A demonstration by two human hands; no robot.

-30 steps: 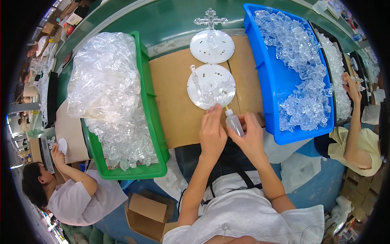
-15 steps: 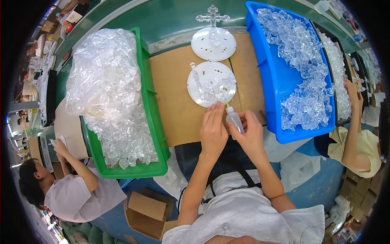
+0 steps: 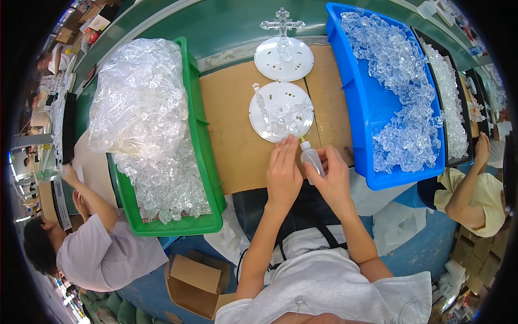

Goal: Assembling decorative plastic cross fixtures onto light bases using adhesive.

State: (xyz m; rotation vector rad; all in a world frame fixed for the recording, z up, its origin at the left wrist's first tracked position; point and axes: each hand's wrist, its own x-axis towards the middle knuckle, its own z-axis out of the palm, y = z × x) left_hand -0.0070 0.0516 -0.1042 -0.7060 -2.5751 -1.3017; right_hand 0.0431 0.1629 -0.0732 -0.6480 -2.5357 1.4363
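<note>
In my right hand [image 3: 333, 175] is a small squeeze bottle [image 3: 312, 159] of translucent plastic with a thin yellowish tip, pointing away from me at the near rim of a white round plate [image 3: 259, 121]. My left hand [image 3: 285, 171] has its fingers drawn together at that same rim, beside the bottle's tip; whatever they pinch is hidden. Clear plastic pieces stand on the plate, among them an upright ornate stick [image 3: 261, 102] on its left side. Just behind sits a second white round plate [image 3: 295, 66], bearing a clear ornate cross [image 3: 283, 25].
Brown cardboard [image 3: 229, 156] lies under the plates. On the left, a green bin [image 3: 213, 189] holds clear pieces and a plastic bag [image 3: 137, 97]; on the right, a blue bin [image 3: 353, 108] holds more. Co-workers sit left [image 3: 102, 254] and right [image 3: 469, 202]. An open carton [image 3: 194, 281] is on the floor.
My hands and the bottle have barely moved. The left co-worker's hands have parted, one reaching farther out. The right co-worker's hand has drawn back from the black tray.
</note>
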